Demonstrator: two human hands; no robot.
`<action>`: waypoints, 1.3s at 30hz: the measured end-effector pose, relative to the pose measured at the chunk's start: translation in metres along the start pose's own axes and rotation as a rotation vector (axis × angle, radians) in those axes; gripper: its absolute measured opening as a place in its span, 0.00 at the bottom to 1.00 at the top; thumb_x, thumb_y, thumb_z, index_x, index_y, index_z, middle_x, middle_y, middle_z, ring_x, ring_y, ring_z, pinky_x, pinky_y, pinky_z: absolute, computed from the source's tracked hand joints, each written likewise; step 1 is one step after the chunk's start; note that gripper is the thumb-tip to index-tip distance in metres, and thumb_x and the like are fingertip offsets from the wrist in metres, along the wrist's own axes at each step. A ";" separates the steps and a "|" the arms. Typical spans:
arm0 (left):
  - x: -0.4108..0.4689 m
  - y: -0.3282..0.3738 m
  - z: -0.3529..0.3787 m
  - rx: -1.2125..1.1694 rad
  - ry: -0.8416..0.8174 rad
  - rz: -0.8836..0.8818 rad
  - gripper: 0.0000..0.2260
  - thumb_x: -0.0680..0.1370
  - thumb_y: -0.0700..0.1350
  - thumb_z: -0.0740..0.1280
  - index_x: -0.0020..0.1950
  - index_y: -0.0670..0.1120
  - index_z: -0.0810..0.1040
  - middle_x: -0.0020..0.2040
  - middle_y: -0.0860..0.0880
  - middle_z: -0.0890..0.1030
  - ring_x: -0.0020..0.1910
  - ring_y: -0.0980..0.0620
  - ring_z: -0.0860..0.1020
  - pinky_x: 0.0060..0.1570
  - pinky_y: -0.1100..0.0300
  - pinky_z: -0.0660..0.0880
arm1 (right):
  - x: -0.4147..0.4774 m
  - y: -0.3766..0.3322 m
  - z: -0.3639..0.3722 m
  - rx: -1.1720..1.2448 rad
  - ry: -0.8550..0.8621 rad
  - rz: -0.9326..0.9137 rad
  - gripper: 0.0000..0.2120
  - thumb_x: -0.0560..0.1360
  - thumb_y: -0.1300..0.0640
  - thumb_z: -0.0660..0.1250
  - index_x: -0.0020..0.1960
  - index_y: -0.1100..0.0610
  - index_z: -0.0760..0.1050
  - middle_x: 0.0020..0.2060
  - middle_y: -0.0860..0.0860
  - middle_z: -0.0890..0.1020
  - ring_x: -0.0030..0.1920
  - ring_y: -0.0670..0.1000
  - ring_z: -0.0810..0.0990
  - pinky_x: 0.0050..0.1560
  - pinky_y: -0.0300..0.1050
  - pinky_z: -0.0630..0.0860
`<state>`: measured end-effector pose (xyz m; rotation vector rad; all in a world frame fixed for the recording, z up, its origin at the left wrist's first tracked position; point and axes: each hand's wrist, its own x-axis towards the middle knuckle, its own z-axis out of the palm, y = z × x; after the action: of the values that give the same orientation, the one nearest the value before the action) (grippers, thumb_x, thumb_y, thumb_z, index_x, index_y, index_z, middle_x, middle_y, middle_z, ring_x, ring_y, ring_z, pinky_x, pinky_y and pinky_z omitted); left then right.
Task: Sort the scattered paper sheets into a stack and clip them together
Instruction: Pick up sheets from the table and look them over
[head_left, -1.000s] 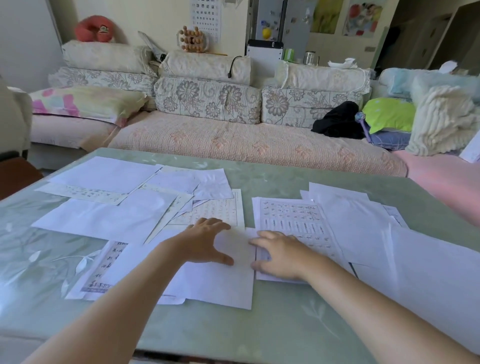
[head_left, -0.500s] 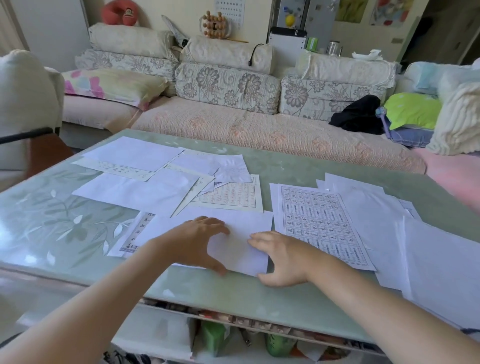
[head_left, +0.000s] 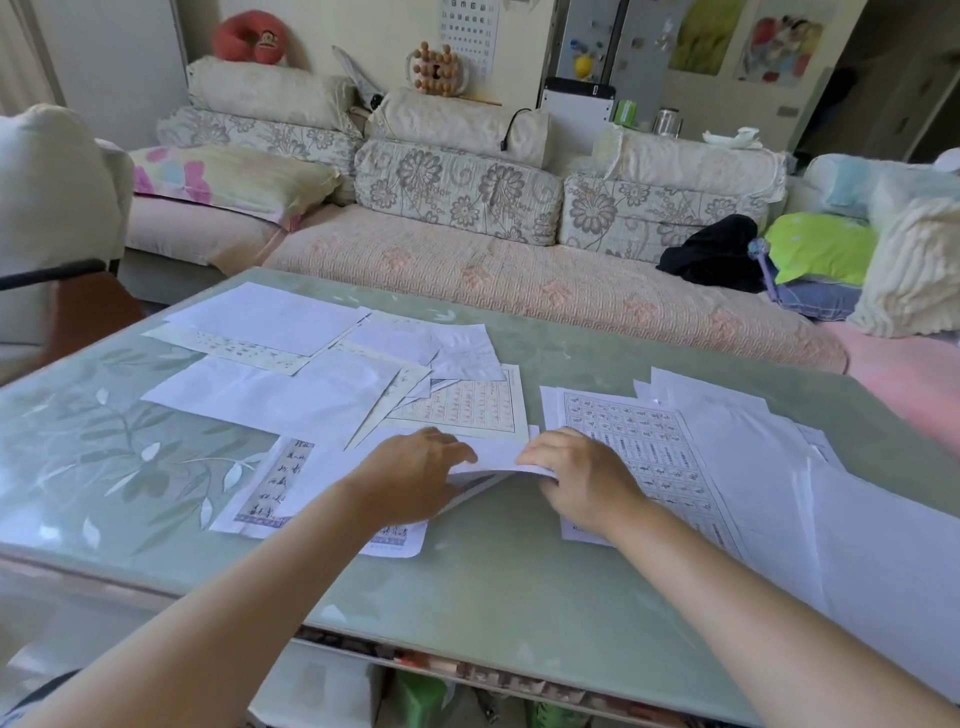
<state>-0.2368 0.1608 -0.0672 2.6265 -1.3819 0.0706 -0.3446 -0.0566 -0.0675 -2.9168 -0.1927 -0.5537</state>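
We see both hands meeting over one white sheet (head_left: 493, 457) near the middle of the green glass table (head_left: 493, 597). The left hand (head_left: 415, 480) lies over the sheet's left part with its fingers bent down onto the paper. Its thumb is hidden, so we cannot tell how far under the paper it reaches. The right hand (head_left: 584, 480) pinches the sheet's right end, fingers curled over the top of the edge. Between the two hands the near edge of the sheet stands clear of the table and casts a shadow below it, while its far part lies on the papers behind.

Under the left forearm lies a calligraphy sheet (head_left: 275, 483), partly covered by the held paper. Just beyond the hands we see an orange-grid sheet (head_left: 467, 408), overlapped on its left by a loose spread of blank sheets (head_left: 270, 395) that reaches to the far left of the table. To the right, touching the right hand, lies a blue-grid sheet (head_left: 634, 441), and further right a rough pile of white papers (head_left: 753, 457) runs to the table's right edge. Beyond the table stands a sofa (head_left: 467, 275) with flowered cushions.
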 end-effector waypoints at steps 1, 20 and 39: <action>0.005 -0.002 -0.001 0.018 0.023 0.017 0.20 0.77 0.51 0.65 0.69 0.56 0.72 0.66 0.57 0.76 0.66 0.54 0.71 0.60 0.55 0.72 | 0.004 0.005 0.000 -0.028 0.029 -0.032 0.19 0.63 0.70 0.68 0.49 0.54 0.85 0.46 0.47 0.85 0.46 0.57 0.82 0.40 0.47 0.80; 0.028 -0.052 -0.031 -0.177 -0.233 -0.209 0.12 0.75 0.49 0.68 0.57 0.57 0.82 0.47 0.56 0.80 0.43 0.55 0.79 0.46 0.58 0.80 | 0.098 0.072 0.038 -0.189 -0.380 0.157 0.26 0.82 0.59 0.53 0.79 0.47 0.61 0.76 0.48 0.66 0.75 0.52 0.64 0.73 0.47 0.59; 0.052 -0.057 0.014 0.020 0.109 0.026 0.22 0.82 0.41 0.61 0.74 0.57 0.69 0.67 0.54 0.77 0.66 0.51 0.75 0.64 0.56 0.71 | 0.068 0.053 0.030 -0.016 -0.350 0.044 0.31 0.67 0.54 0.61 0.71 0.48 0.73 0.59 0.47 0.78 0.63 0.51 0.70 0.69 0.49 0.65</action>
<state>-0.1609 0.1479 -0.0820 2.5791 -1.3860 0.2287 -0.2630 -0.0959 -0.0774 -3.0025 -0.1666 -0.0336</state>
